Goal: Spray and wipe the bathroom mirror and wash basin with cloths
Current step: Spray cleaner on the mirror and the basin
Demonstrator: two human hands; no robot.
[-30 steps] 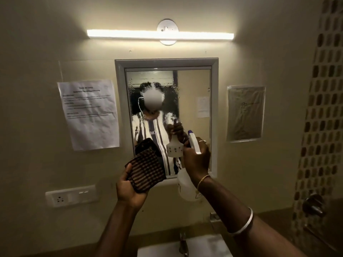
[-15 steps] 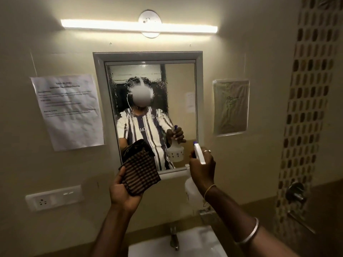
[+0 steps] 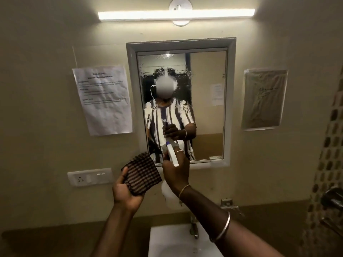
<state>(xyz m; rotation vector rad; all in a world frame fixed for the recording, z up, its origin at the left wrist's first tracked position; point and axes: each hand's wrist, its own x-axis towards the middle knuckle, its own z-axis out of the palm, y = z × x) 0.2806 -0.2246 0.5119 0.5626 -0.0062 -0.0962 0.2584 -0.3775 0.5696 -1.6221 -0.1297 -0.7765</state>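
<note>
The framed mirror (image 3: 207, 101) hangs on the wall ahead, its upper left glass streaked with wet spray. My right hand (image 3: 175, 172) grips a white spray bottle (image 3: 168, 193) just below the mirror's lower edge, nozzle pointing at the glass. My left hand (image 3: 126, 192) holds a folded dark checked cloth (image 3: 142, 176) beside it, under the mirror's lower left corner. The white wash basin (image 3: 167, 242) shows at the bottom, partly behind my right forearm, with a metal tap (image 3: 194, 229) at its back.
A tube light (image 3: 176, 14) glows above the mirror. A paper notice (image 3: 104, 101) is taped left of it, a plastic-covered sheet (image 3: 263, 99) right. A white socket plate (image 3: 90, 176) sits low on the left wall. Mosaic tiles and a metal valve (image 3: 332, 198) are at far right.
Both hands have dropped lower against the mirror, the cloth now below its frame. The spray bottle has shifted left, closer to the cloth. My view has swung between frames.
</note>
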